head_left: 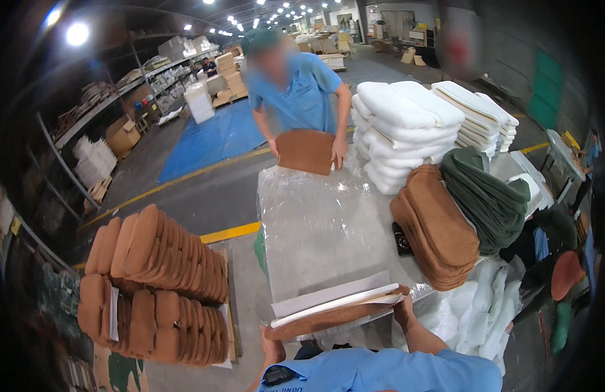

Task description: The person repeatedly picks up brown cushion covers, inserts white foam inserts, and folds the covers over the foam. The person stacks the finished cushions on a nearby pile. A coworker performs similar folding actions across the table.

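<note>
At the near edge of the plastic-covered table [322, 222], a brown fabric cushion cover [325, 321] is held on edge between my two hands. A white pad [335, 306] lies lengthwise along the cover's open upper side; how deep it sits inside cannot be made out. My left hand [271, 343] grips the cover's left end, its fingers partly hidden by the fabric. Around the right end, my right hand [403, 312] is closed. A flat pale strip [332, 292] rests on the table just beyond the pad.
Across the table a person in a blue shirt [309, 85] holds another brown cushion piece [305, 150]. White pads [407, 117], folded brown covers [439, 228] and dark green covers [482, 196] are stacked at right. Brown cushions [159, 261] fill a pallet at left.
</note>
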